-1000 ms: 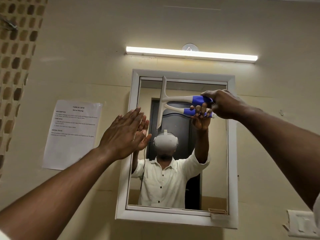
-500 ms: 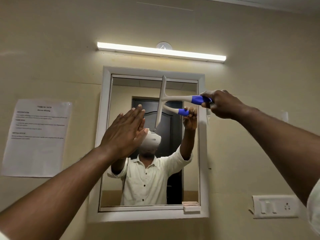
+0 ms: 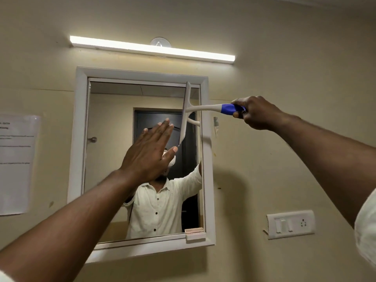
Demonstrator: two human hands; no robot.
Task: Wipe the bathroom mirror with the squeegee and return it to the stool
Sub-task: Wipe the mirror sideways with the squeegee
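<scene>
There is one mirror (image 3: pixel 142 123) in a white frame and one squeegee (image 3: pixel 188 110) with a blue grip. Two hands are in view: one left hand (image 3: pixel 149 153), flat and empty, and one right hand (image 3: pixel 257 112), closed around the handle. On the wall there is one tube light (image 3: pixel 151 49), one paper sheet (image 3: pixel 15 163) and one switch plate (image 3: pixel 291 223).

The mirror (image 3: pixel 114 139) hangs on the wall in front of me, with a long light (image 3: pixel 152 50) above it. My left hand (image 3: pixel 149 153) is up before the glass. My right hand (image 3: pixel 257 113) is off to the right — the squeegee (image 3: pixel 186 113) stands upright near the mirror's right side. A paper (image 3: pixel 17 163) is far left, a switch plate (image 3: pixel 291 224) low right.
</scene>
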